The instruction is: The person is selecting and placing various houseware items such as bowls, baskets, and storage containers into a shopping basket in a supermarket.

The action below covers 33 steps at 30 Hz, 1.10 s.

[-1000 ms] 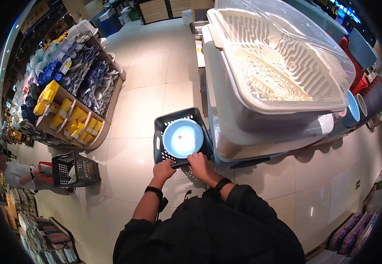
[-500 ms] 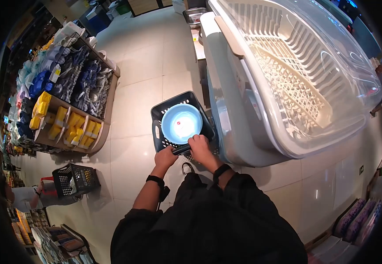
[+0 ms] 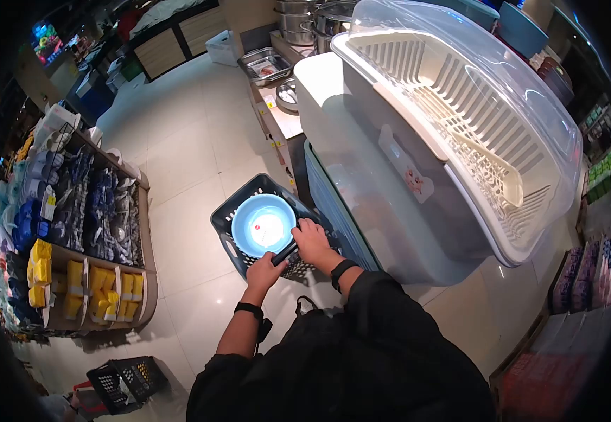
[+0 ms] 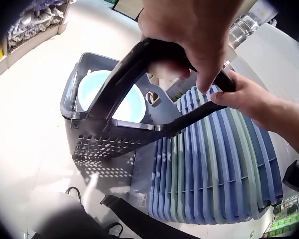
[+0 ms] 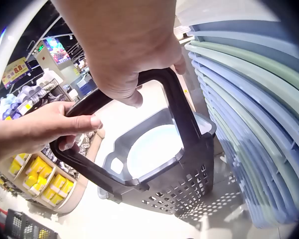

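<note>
A dark grey shopping basket (image 3: 222, 216) with perforated sides stands ahead of me in the head view. Inside it sits a round light blue basin (image 3: 243, 235) with a small red mark on its white-lit bottom. My left hand (image 3: 266, 273) grips one end of the basket's black handle (image 4: 120, 82), and my right hand (image 3: 312, 243) grips the other end. In the left wrist view, both hands curl round the raised handle bar. The right wrist view shows the left thumb lying along the handle, with the basin (image 5: 154, 148) below.
Stacked blue and green plastic tubs (image 4: 214, 164) stand close at the right of the basket. Above them is a cream dish rack (image 3: 453, 105) with a clear lid. A shelf of yellow packs (image 3: 101, 292) is at left. Another basket (image 3: 129, 383) stands lower left. Metal pans (image 3: 266, 65) lie ahead.
The view has turned to the right, so the left shelf and the other basket sit lower and metal pans show. Both hands keep holding the handle; the basket appears shifted left and angled.
</note>
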Tool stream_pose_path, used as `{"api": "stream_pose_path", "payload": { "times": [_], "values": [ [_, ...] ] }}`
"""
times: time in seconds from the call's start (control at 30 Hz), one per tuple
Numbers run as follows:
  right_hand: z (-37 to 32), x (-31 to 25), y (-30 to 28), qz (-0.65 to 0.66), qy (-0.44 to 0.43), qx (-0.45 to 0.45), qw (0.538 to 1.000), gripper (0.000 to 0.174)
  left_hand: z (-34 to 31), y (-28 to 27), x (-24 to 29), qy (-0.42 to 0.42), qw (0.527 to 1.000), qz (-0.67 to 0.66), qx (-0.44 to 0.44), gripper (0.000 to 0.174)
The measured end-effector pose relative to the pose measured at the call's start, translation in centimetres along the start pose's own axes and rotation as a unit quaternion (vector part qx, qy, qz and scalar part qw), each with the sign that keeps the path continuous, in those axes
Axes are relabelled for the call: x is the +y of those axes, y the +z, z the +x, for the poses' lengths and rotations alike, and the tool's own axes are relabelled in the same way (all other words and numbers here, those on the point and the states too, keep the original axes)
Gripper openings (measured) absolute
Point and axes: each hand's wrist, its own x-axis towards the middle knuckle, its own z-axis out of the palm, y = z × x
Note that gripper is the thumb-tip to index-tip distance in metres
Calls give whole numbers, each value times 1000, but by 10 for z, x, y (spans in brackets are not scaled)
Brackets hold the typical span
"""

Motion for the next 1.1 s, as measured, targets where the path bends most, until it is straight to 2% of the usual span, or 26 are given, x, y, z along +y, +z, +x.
{"api": "stream_pose_path", "payload": {
  "times": [0.03,0.1,0.2,0.37,0.5,0.57,0.67,0.73,0.77,0.83,0.87,0.97,1.1],
  "values": [
    [4,0,4,-7,9,-9,1000,40,6,-2,-2,3,1000,11,0,54],
    [8,-2,9,-16,24,11,1000,57,18,-4,-3,18,1000,11,-6,53],
    [-5,-12,-8,25,38,14,999,73,39,-2,-15,0,1000,18,6,48],
    [-72,-8,-24,146,83,-48,985,65,60,-24,-33,-5,999,19,31,44],
    [-139,21,-18,270,136,-147,942,55,77,-39,-38,-15,999,20,38,42],
    [-167,20,-37,336,208,-140,908,53,84,-46,-36,-19,999,14,34,42],
    [-208,39,-45,332,221,-140,906,50,95,-49,-47,-26,997,32,58,40],
    [-231,51,-48,438,261,-139,849,58,100,-59,-52,-45,997,49,45,39],
    [-240,54,-47,444,257,-147,846,58,102,-65,-52,-59,996,56,34,40],
    [-246,46,-56,418,380,-158,810,60,110,-73,-61,-71,995,73,20,41],
    [-245,47,-57,437,411,-157,785,62,116,-76,-64,-69,995,75,18,42],
    [-268,65,-28,382,436,-148,801,60,130,-82,-74,-61,995,80,18,41],
    [-271,62,-31,371,485,-120,783,58,146,-95,-86,-30,995,88,18,38]
  ]
}}
